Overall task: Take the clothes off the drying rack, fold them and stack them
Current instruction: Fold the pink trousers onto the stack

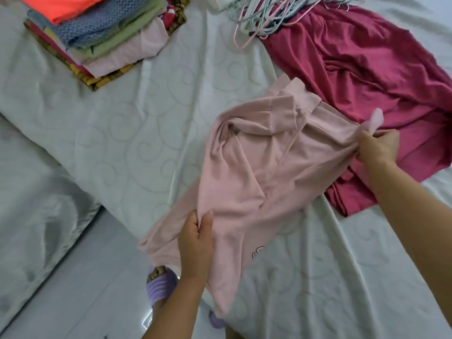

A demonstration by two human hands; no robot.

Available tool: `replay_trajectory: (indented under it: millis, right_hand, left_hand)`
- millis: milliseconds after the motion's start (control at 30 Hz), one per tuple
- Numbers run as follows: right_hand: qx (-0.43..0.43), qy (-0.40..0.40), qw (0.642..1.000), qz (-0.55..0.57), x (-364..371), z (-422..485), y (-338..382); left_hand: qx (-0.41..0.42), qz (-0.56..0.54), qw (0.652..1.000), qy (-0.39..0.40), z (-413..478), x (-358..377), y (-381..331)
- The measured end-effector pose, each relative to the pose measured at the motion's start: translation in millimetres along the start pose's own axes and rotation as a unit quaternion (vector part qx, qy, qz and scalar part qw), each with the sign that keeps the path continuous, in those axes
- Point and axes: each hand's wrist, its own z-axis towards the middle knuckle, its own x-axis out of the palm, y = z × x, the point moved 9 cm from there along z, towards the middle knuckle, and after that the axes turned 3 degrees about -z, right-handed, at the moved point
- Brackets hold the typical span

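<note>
A pale pink garment (249,172) is stretched above the white patterned bed sheet (137,133). My left hand (195,243) pinches its lower left edge, and my right hand (378,148) grips its right edge. A small dark print shows on the pink cloth near its lower part. A dark pink garment (354,64) lies spread out on the bed behind my right hand. A stack of folded clothes (97,35) sits at the far left of the bed, with an orange piece on top.
A heap of pale plastic hangers (264,18) lies at the back, partly on the dark pink garment. At the lower left is a glossy tiled floor (80,285), with a foot in a purple slipper (160,285) by the bed's corner.
</note>
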Motion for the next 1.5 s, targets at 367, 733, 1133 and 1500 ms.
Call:
replay_trajectory:
  millis: [367, 733, 1133, 1500]
  right_hand:
    - [-0.119, 0.230, 0.966, -0.014, 105.4, -80.7, 41.9]
    - [-0.089, 0.342, 0.935, -0.037, 117.8, -191.5, -21.6]
    - [-0.038, 0.410, 0.911, -0.033, 132.5, -291.4, -78.7]
    - [-0.138, 0.299, 0.943, -0.046, 121.8, -340.4, -112.3]
  left_hand:
    - [-0.160, -0.002, 0.985, 0.065, -7.0, -18.4, 81.0]
    - [0.035, 0.211, 0.976, 0.050, 12.6, -22.6, -2.0]
    - [0.278, 0.451, 0.824, 0.201, 136.8, 173.9, -182.0]
    - [0.037, 0.090, 0.949, 0.300, 207.8, 139.6, -191.2]
